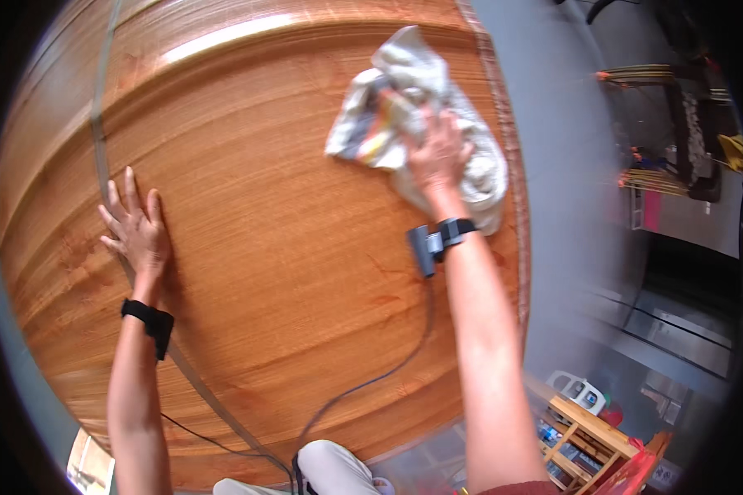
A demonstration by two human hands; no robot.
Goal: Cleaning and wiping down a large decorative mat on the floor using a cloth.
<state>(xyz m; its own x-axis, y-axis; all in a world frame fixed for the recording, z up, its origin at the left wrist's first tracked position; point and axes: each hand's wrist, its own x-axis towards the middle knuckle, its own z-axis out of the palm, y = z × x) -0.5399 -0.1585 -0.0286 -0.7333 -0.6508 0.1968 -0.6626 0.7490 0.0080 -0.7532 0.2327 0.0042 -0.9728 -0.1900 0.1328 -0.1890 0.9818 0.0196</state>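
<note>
A wide mat with a wood-grain look (272,247) spreads out before me, its right side edged by a patterned border. My right hand (439,145) presses on a crumpled white cloth with coloured patches (408,93) near that border; whether the fingers grip it cannot be told. On the left, my left hand (137,229) lies palm down with fingers spread, beside a long grey strip (198,380) that runs under it. Both wrists wear black straps, and a small grey device (422,250) sits at the right one.
A dark cable (378,376) curves from the device towards my knees. Beyond the border lies a grey floor (557,185). At the lower right stand a wooden slatted frame (585,433) and a white plastic stool (576,391). Yellow-banded objects (653,182) are at the far right.
</note>
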